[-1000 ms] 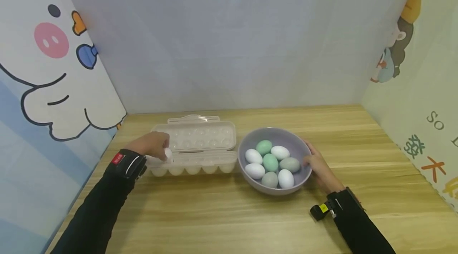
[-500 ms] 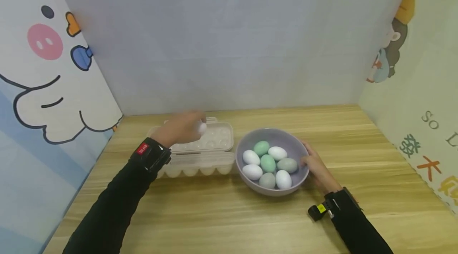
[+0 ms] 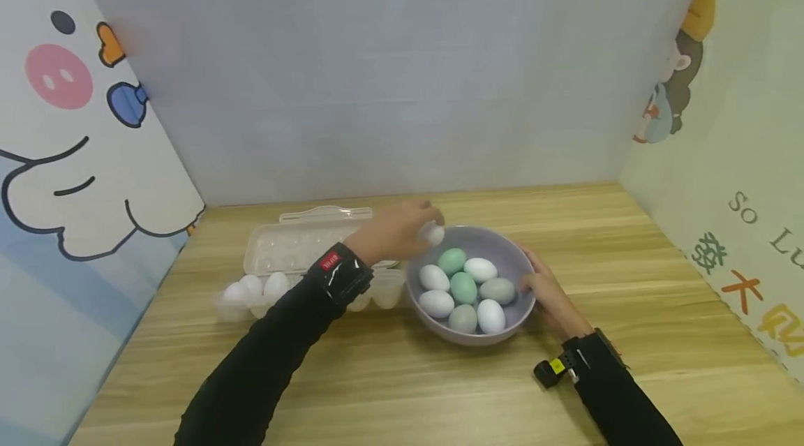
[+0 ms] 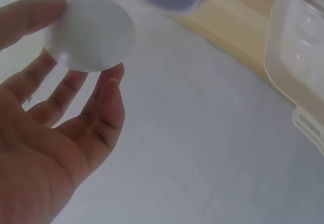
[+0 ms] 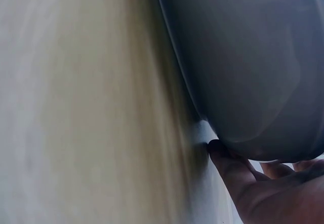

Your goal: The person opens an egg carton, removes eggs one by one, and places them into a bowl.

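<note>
My left hand (image 3: 402, 228) pinches a white egg (image 4: 93, 34) between thumb and fingertips, just above the far left rim of a purple-grey bowl (image 3: 524, 271). Inside the bowl lie several white, green and grey eggs, one green egg (image 3: 463, 288) near their middle. At the bowl's right side my right hand (image 3: 553, 296) holds its wall; the right wrist view shows fingers (image 5: 235, 176) against the outside. To the left stands a clear plastic egg carton (image 3: 289, 245) with its lid folded back. White eggs (image 3: 276, 285) sit in its left end, and my left forearm hides its middle.
Everything stands on a wood-grain table (image 3: 389, 390). A plain grey backdrop (image 3: 402, 83) rises behind it, with printed panels on the left and right sides. The carton's right end is close beside the bowl.
My left hand has carried the egg rightward from the carton's left end to the bowl, uncovering white eggs there. My right hand stays at the bowl. The head view has shifted slightly.
</note>
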A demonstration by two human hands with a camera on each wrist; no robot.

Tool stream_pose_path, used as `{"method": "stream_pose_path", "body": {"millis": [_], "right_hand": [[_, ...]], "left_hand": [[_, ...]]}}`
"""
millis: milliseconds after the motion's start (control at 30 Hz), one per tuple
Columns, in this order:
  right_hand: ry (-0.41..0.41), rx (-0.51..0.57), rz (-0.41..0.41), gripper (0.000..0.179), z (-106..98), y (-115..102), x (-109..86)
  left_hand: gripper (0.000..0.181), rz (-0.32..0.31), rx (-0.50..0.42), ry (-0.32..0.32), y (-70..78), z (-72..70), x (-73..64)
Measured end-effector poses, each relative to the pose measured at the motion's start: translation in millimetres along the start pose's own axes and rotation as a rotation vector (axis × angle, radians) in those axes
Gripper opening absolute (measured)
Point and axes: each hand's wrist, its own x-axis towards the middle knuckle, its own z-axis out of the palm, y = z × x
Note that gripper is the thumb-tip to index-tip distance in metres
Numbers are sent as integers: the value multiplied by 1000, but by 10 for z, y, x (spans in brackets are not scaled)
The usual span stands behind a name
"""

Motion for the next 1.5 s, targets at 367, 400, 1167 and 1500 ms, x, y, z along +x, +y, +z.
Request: {"method": "stream_pose_path", "body": {"millis": [367, 400, 1167, 1500], "right_hand": [[14, 6, 12, 85, 18, -22, -4], [14, 2, 12, 85, 20, -24, -6], [26, 7, 17, 86, 1, 23, 27], [22, 4, 12, 86, 5, 14, 18]], "left_hand": [[25, 40, 58, -165, 152, 393, 310], [24, 37, 53, -175, 146, 420, 324], [30, -181, 222, -255, 316, 722, 517], [33, -181, 223, -265, 347, 794, 509]]}}
